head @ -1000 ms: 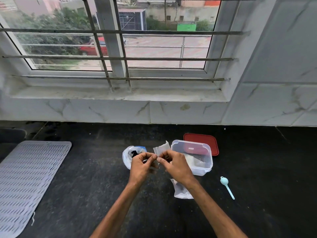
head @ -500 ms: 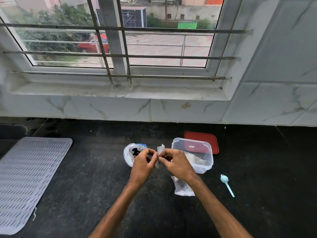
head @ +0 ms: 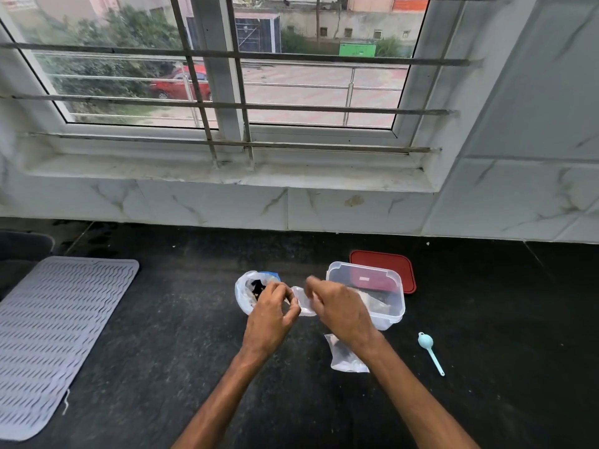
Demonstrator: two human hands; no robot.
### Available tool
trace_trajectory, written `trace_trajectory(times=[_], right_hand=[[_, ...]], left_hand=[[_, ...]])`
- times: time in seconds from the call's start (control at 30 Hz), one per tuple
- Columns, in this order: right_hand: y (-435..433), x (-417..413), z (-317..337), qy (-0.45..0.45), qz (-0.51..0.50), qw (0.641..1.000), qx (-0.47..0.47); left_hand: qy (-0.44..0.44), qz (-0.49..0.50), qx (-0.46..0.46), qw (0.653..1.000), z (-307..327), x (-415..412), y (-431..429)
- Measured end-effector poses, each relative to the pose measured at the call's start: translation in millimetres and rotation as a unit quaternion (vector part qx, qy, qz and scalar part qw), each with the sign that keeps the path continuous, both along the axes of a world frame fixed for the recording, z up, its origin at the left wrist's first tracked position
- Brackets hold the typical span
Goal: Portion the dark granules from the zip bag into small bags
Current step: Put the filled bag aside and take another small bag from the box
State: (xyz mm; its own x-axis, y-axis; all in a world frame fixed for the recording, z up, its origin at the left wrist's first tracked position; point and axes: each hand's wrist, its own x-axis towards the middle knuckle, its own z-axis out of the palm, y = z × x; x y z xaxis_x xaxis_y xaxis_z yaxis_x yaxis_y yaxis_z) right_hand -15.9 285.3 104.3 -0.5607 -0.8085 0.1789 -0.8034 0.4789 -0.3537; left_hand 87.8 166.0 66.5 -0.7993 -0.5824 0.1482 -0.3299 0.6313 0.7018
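Our left hand (head: 270,307) and right hand (head: 337,306) each grip an edge of a small clear bag (head: 303,301).
It's thin, crinkly film; the rounded white zip bag (head: 248,291), dark granules inside, sits just left on the black speckled surface (head: 162,335).

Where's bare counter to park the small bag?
Free: counter between the mat and the left hand, and right of the scoop. Crowded: zip bag, tub, red lid, filled bag around both hands.
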Motion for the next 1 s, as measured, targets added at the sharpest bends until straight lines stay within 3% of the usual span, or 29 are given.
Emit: trace_trajectory(times=[0.07,0.17,0.37,0.57,0.67,0.8,1.0], right_hand=[[0.3,0.4,0.0,0.041,0.019,0.996,0.073],[-0.8,-0.6,3.8,0.058,-0.052,0.989,0.127],[-7.7,3.3,14.0,-0.047,-0.095,0.983,0.148],[-9.6,5.5,13.9,0.053,-0.095,0.960,0.259],[-11.4,3.3,14.5,0.053,-0.082,0.968,0.232],[-11.8,3.7,18.5,0.027,-0.072,0.978,0.193],[-16.4,15.8,19.4,0.069,-0.041,0.976,0.204]], left_hand=[[0.008,-0.003,-0.015,1.000,-3.2,0.5,-1.3],[0.001,-0.015,-0.038,0.999,-5.4,-0.9,-1.3],[0.057,-0.066,0.107,0.990,-7.6,-2.1,5.8],[0.063,-0.084,0.112,0.988,-9.2,3.6,15.9],[0.069,-0.112,0.159,0.979,-14.1,7.0,13.1],[0.025,-0.138,0.127,0.982,-29.1,7.2,10.3],[0.111,-0.019,0.109,0.988,-28.4,-10.2,28.9]])
